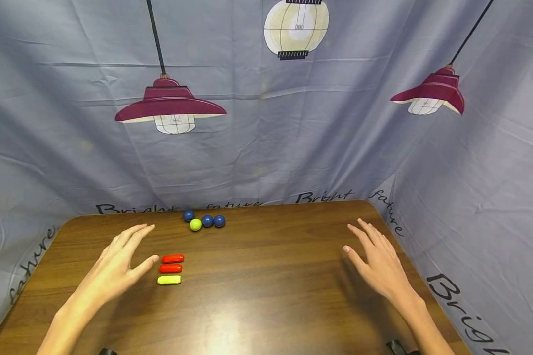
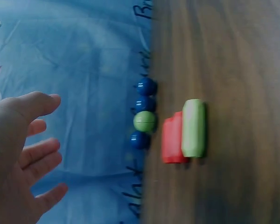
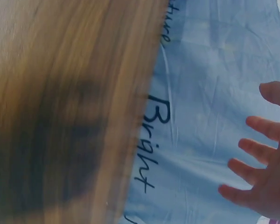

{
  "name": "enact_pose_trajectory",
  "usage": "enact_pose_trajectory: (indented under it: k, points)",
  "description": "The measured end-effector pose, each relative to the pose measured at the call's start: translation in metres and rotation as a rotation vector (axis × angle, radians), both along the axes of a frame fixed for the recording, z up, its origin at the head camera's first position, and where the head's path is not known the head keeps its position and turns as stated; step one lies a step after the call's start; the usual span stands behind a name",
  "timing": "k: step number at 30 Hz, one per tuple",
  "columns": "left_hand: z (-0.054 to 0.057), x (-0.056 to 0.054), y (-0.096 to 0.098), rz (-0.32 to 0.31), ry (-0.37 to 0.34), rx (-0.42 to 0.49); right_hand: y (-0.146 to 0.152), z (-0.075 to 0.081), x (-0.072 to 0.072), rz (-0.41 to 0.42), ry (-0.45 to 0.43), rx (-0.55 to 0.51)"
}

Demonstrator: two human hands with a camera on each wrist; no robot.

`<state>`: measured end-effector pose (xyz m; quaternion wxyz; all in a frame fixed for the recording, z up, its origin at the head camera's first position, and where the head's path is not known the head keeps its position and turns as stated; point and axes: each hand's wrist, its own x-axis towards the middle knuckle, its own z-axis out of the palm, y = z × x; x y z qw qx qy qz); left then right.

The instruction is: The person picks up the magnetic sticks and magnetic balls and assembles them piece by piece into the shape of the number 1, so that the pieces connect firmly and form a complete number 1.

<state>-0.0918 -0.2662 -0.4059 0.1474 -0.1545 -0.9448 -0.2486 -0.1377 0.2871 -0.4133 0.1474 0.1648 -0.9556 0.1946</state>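
My left hand point(image 1: 120, 264) hovers over the left part of the table, fingers extended and holding nothing. Just right of its thumb lie two red sticks, a far one point(image 1: 172, 258) and a near one point(image 1: 171, 268), with a yellow-green stick point(image 1: 169, 280) in front of them. Farther back, near the table's rear edge, sit several dark blue balls point(image 1: 207, 221) and one lime-green ball point(image 1: 196, 225). In the left wrist view the sticks look like short faceted bars, the yellow-green stick point(image 2: 194, 128) nearest. Above the table's right side, my right hand point(image 1: 377, 261) has spread fingers and holds nothing.
The brown wooden table point(image 1: 266, 276) has a bright glare spot near its front. A grey-blue curtain point(image 1: 257, 138) printed with lamps and lettering hangs behind it and along its sides. Dark straps or devices point(image 1: 397, 347) show below the wrists.
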Motion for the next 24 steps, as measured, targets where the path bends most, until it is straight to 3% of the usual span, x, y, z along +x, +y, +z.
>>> enact_pose_trajectory:
  k: [7,12,20,24]
  points:
    - [-0.026,0.004,0.007,-0.038,0.028,0.058,-0.011,-0.007,0.0,0.068,-0.101,-0.182]
    - [-0.04,0.008,0.009,-0.064,0.054,0.075,-0.02,-0.014,-0.003,0.117,-0.079,-0.265]
    - [-0.058,0.012,0.006,-0.096,-0.108,0.163,-0.034,-0.022,-0.008,0.145,-0.082,-0.325]
    - [-0.066,0.012,0.004,-0.093,-0.148,0.195,-0.042,-0.027,-0.011,0.168,-0.111,-0.353]
